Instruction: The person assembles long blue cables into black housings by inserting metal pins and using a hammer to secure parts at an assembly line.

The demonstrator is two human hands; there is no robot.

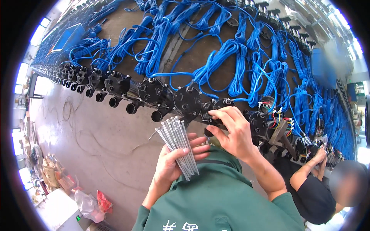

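Observation:
A fanned bundle of long silver bolts [178, 144] lies across the palm of my left hand [166, 166]. My thumb presses on their shafts while the fingers stretch out beneath, the bolt heads pointing up and away. My right hand [238, 134] is at the row's near edge, thumb and fingers curled against a black round pump-like housing [217, 104]. Whatever small piece sits between those fingertips, if any, is hidden. Just left of it stands another black housing [187, 103], with a blue cable running from its top.
Coiled blue cables [227, 50] cover the brown bench [185, 50] behind the housings. At right, wired units with coloured leads [277, 119] stand near a co-worker's hands [320, 156]. A blue bin [69, 37] sits far left; plastic bags [90, 204] lie lower left.

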